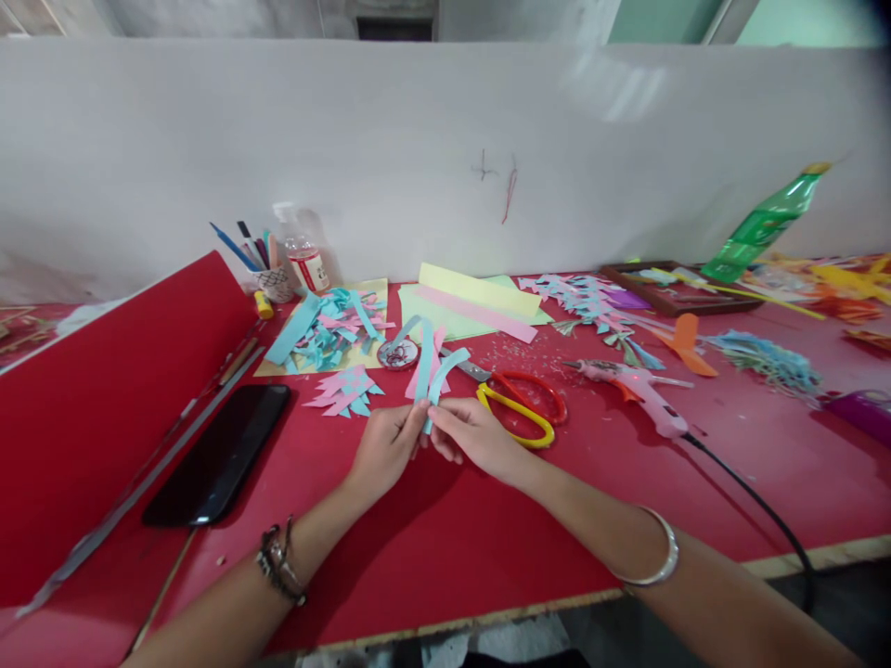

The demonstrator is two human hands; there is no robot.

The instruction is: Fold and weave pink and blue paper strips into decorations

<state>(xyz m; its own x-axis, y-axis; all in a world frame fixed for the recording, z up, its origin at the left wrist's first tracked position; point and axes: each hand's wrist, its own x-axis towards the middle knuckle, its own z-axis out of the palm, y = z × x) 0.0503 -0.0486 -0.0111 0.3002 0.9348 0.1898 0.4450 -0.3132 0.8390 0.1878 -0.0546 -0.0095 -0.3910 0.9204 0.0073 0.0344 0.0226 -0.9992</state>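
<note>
Between my two hands is a light blue paper strip [421, 362], its upper parts curling outward above the fingertips. My left hand [388, 443] pinches it from the left, and my right hand [480, 436] grips it from the right, the fingertips nearly touching. Just beyond the hands lie pink paper strips [426, 366] and scissors [522, 408] with one red and one yellow handle loop. Left of the hands sits a small stack of pink and blue cut paper pieces [348, 390]. A round tin [398, 353] stands partly behind the blue strip.
A black phone [219, 455] and a red upright board [125, 408] are at the left. A pile of blue and pink paper curls [334, 325] lies behind. A pink glue gun [640, 390] with a black cord rests at the right. A green bottle [766, 223] leans at the back right.
</note>
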